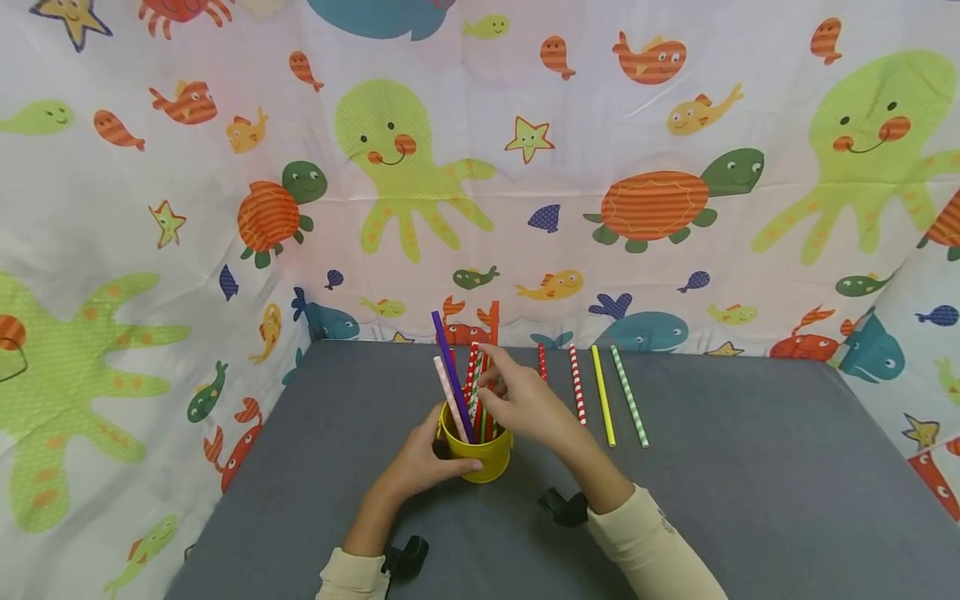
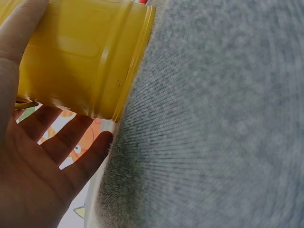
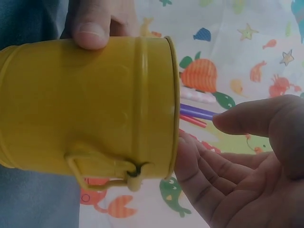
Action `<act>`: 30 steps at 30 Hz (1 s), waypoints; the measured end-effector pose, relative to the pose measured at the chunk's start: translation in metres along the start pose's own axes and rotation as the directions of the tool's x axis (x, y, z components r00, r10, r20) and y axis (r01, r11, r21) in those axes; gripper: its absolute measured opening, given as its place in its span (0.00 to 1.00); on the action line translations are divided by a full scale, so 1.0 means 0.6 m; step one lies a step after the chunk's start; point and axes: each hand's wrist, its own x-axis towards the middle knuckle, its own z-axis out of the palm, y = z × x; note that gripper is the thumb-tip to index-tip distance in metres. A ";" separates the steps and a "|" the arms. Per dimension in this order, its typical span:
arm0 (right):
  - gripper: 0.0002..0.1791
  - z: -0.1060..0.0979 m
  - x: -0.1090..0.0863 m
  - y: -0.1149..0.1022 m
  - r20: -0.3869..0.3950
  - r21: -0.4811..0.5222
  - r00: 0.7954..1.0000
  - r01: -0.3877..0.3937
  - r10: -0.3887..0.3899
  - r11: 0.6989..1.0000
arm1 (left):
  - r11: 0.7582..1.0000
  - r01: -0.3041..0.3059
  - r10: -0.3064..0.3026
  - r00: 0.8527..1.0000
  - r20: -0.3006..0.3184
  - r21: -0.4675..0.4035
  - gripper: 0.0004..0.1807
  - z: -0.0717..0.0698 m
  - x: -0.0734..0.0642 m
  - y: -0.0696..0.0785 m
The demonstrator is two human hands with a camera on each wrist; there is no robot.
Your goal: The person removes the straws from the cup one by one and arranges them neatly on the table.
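A small yellow bucket (image 1: 486,460) stands on the grey table, holding several straws. Among these a purple straw (image 1: 448,357), a pale pink dotted straw (image 1: 448,387) and an orange-red straw (image 1: 495,321) stick up. My left hand (image 1: 412,467) grips the bucket from its left side, thumb on the near wall and fingers behind. Over the bucket's right side, my right hand (image 1: 528,404) reaches to the straws with fingers bent. In the right wrist view its thumb is apart from the fingers, which lie close to the rim, and the purple straw (image 3: 194,111) shows beyond the thumb tip.
To the right of the bucket lie a red dotted straw (image 1: 542,362), a red-and-white striped straw (image 1: 577,385), a yellow straw (image 1: 603,396) and a green-and-white striped straw (image 1: 628,396), spaced in a row. A sea-animal curtain (image 1: 480,208) hangs behind the grey table (image 1: 750,483).
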 end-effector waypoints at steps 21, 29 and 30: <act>0.20 0.011 0.015 -0.010 -0.142 0.022 0.989 0.043 -0.039 0.999 | 0.999 0.043 -0.043 0.999 -0.008 -0.013 0.51 -0.001 0.001 0.000; 0.22 0.028 0.015 -0.006 -0.070 0.040 0.994 0.084 -0.081 0.996 | 0.998 0.048 -0.048 0.999 0.005 -0.027 0.51 -0.003 0.000 0.004; 0.21 0.029 0.015 -0.005 -0.053 0.031 0.996 0.072 -0.070 0.997 | 0.999 0.039 -0.039 0.999 0.006 -0.031 0.51 -0.003 0.000 0.004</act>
